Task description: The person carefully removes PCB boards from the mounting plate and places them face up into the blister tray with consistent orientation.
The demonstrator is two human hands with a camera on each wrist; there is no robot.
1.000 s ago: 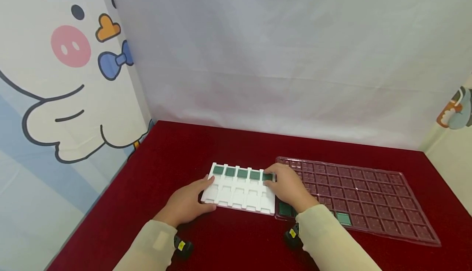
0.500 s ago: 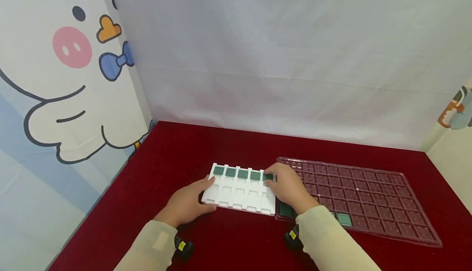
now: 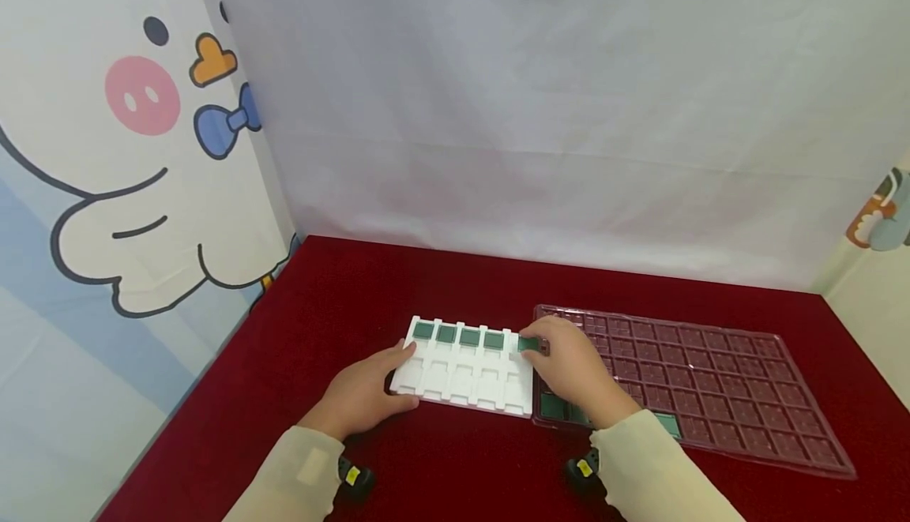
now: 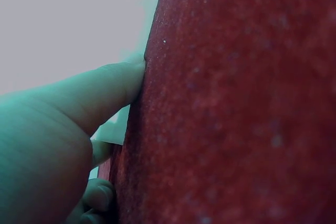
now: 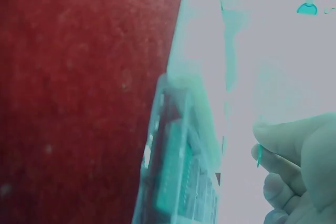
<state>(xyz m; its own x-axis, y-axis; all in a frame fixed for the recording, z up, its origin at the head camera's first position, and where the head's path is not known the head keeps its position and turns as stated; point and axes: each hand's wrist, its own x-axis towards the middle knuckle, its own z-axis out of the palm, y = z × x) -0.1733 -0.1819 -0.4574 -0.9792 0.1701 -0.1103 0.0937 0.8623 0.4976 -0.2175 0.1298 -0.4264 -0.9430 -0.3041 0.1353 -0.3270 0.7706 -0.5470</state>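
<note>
A white compartment tray [image 3: 462,376] sits mid-table, with several green square chips [image 3: 469,337] in its far row. My left hand [image 3: 362,392] grips the tray's left end, thumb [image 4: 113,87] at the near corner and fingers along the far side. Thumb and forefinger of my right hand [image 3: 576,356] pinch another green square chip [image 3: 528,343], at the tray's far right corner. The right wrist view shows that pinched chip [image 5: 259,156] edge-on, above the tray. The slot at the row's right end holds no chip.
A large clear plastic tray [image 3: 711,348] with many pockets lies to the right, against the white tray's right end. Green chips [image 3: 553,406] sit in its near row, partly hidden by my right arm; another chip [image 3: 668,425] lies farther right. Red cloth [image 3: 455,467] covers the table.
My right hand has lifted the green chip out of the white tray's far right slot and moved slightly right with it. The left hand stays on the tray.
</note>
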